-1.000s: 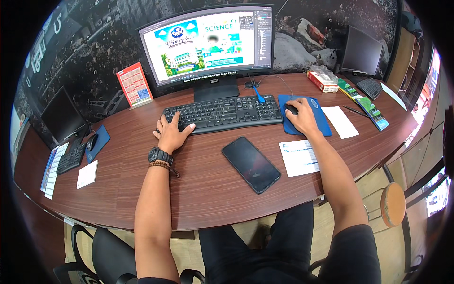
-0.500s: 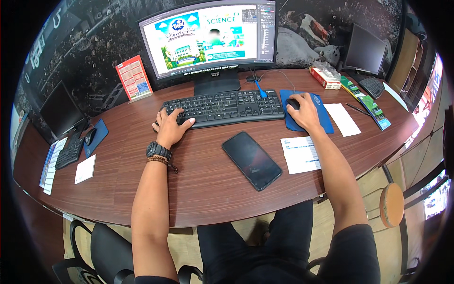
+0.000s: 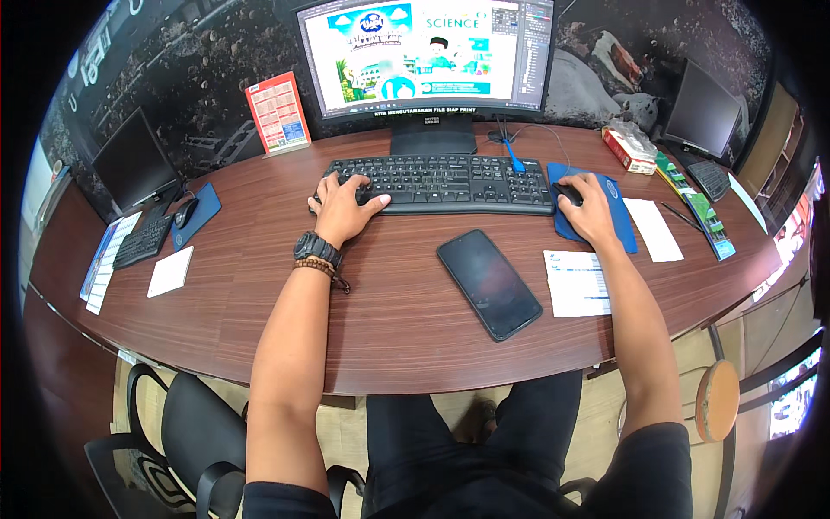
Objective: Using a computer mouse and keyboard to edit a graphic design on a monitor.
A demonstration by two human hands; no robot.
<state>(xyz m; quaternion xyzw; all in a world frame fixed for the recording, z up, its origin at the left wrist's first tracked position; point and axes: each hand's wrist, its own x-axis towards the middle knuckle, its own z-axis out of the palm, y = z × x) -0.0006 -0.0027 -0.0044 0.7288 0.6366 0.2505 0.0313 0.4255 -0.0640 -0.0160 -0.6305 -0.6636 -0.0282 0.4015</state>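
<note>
My left hand (image 3: pixel 347 209) rests with fingers spread over the left end of a black keyboard (image 3: pixel 445 206), its thumb along the near edge. A dark watch (image 3: pixel 317 249) and beaded bracelets circle that wrist. My right hand (image 3: pixel 593 214) is curved over a black mouse (image 3: pixel 565 192), which its fingers partly cover, on a blue mouse pad (image 3: pixel 624 232). Behind the keyboard, a wide monitor (image 3: pixel 467 65) displays colourful poster designs in an editing program. A blue cable plug (image 3: pixel 516 164) lies across the keyboard's back right. Between my forearms sits a dark-screened phone (image 3: pixel 489 285).
A printed sheet (image 3: pixel 572 292) lies partly under my right forearm, near a white paper (image 3: pixel 654 230) and a pen (image 3: pixel 682 216). A red calendar (image 3: pixel 278 114) stands at the back. Second monitors flank both sides. A black chair (image 3: pixel 199 424) and a round stool (image 3: pixel 718 400) stand below the desk.
The view has turned a little, so the desk and its things appear farther right. Both hands keep their places on the keyboard and mouse.
</note>
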